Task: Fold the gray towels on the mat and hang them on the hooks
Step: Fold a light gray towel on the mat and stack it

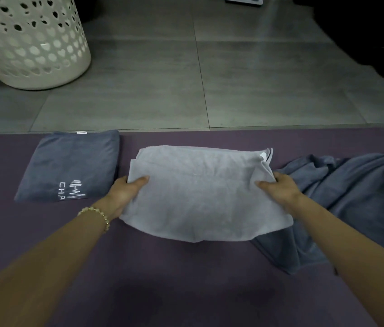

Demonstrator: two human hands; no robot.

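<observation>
A light gray towel (200, 194), folded into a rectangle, lies in the middle of the purple mat (139, 279). My left hand (127, 194) grips its left edge, thumb on top and fingers underneath. My right hand (278, 187) grips its right edge the same way. The near edge of the towel is lifted slightly off the mat. A dark gray towel (73, 166) with white lettering lies folded square on the mat to the left. Another dark gray towel (351, 197) lies crumpled and unfolded on the right, partly under the light one. No hooks are in view.
A white perforated laundry basket (28, 41) stands on the gray tiled floor (209, 79) at the back left. A dark object (374, 36) fills the back right corner. A white flat object (244, 0) sits at the top edge.
</observation>
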